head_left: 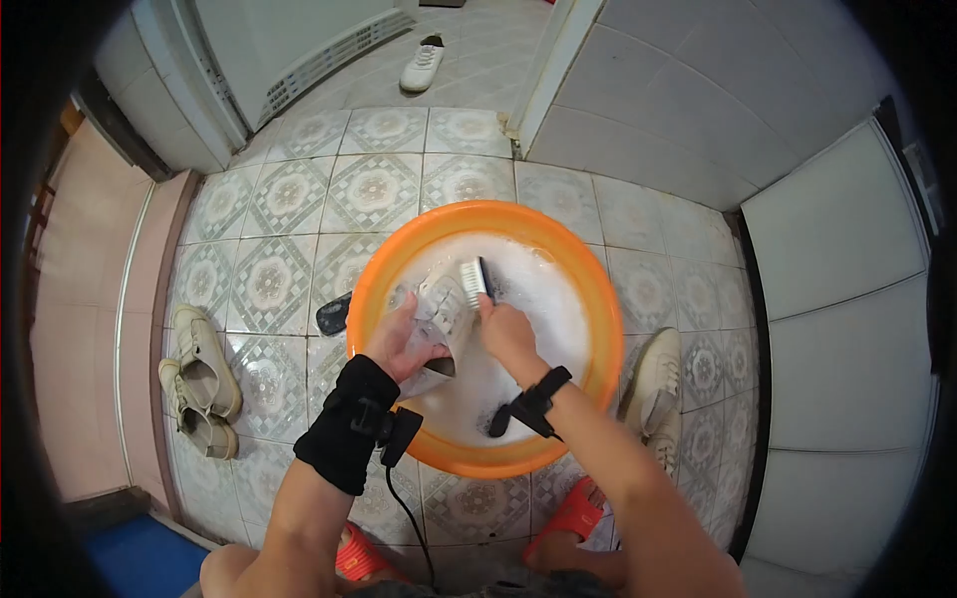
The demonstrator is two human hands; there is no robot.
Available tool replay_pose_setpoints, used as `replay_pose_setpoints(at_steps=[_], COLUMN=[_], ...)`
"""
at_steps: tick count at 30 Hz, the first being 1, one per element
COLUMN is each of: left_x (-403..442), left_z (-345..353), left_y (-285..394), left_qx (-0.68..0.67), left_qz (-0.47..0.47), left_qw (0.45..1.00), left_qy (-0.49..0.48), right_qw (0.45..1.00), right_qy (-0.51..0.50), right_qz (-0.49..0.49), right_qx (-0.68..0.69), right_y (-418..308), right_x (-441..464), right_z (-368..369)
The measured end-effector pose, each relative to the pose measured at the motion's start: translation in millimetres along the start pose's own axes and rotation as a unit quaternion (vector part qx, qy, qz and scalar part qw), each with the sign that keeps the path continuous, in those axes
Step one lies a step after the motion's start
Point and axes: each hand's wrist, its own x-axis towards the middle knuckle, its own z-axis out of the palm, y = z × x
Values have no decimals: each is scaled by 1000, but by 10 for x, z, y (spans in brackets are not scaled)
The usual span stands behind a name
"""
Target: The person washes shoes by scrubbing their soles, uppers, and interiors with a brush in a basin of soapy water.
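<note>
An orange basin (600, 329) full of white suds (543, 329) stands on the floor in front of me. Over its left half, my left hand (401, 344) grips a white shoe (446, 307) near its heel opening, with the toe pointing away from me. In my right hand (506, 331) is a scrubbing brush (475, 282) with white bristles and a dark back. Its bristles face the right side of the shoe, close against it; whether they touch I cannot tell. A dark object (499, 421) pokes out of the suds near my right wrist.
Pale shoes (206, 374) lie at the left, and more pale shoes (655, 384) sit right of the basin. A black object (334, 314) is at the basin's left edge. One white shoe (423, 66) stands by the doorway. A cable (411, 518) hangs from my left wrist.
</note>
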Motion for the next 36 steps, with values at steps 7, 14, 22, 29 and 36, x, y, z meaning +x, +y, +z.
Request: replay_pose_setpoints(at_steps=[7, 14, 22, 29, 36], left_x=[3, -133, -405, -370, -197], left_z=[-27, 343, 358, -139, -60], left_y=[44, 28, -108, -300, -131], left_qx=[-2, 254, 901, 961, 943], left_qz=[-2, -5, 212, 204, 19], left_qw=[999, 967, 324, 137, 331], left_qy=[-46, 33, 195, 126, 33], right_qw=[998, 983, 984, 987, 996], right_qy=[-52, -130, -105, -104, -89], right_qz=[19, 87, 142, 97, -9], right_qx=[-14, -98, -4, 69, -24], right_y=[-52, 409, 525, 283, 85], right_x=[-308, 9, 122, -70, -174], right_z=[-26, -78, 60, 178, 50])
